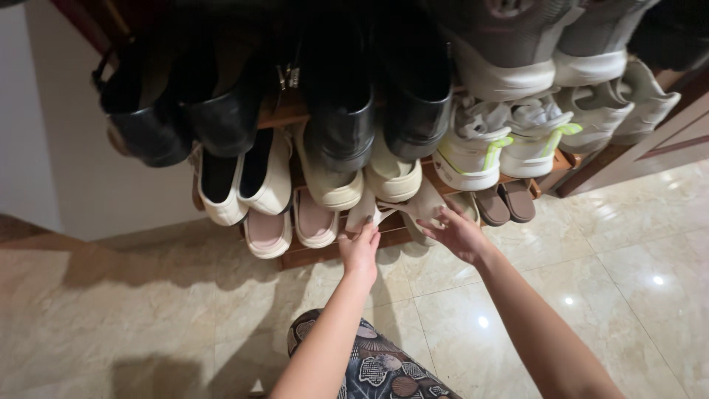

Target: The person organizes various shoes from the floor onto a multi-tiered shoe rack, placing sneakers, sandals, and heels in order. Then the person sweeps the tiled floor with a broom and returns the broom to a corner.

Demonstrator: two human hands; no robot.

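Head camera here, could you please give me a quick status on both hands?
Left hand and right hand each touching a cream sandal on the rack's bottom shelf. Grip unclear. Cream loafers crowd close above.

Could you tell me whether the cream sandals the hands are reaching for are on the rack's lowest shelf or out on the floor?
On the shelf. The cream sandals rest on the wooden rack's lowest shelf, with left hand and right hand touching them.
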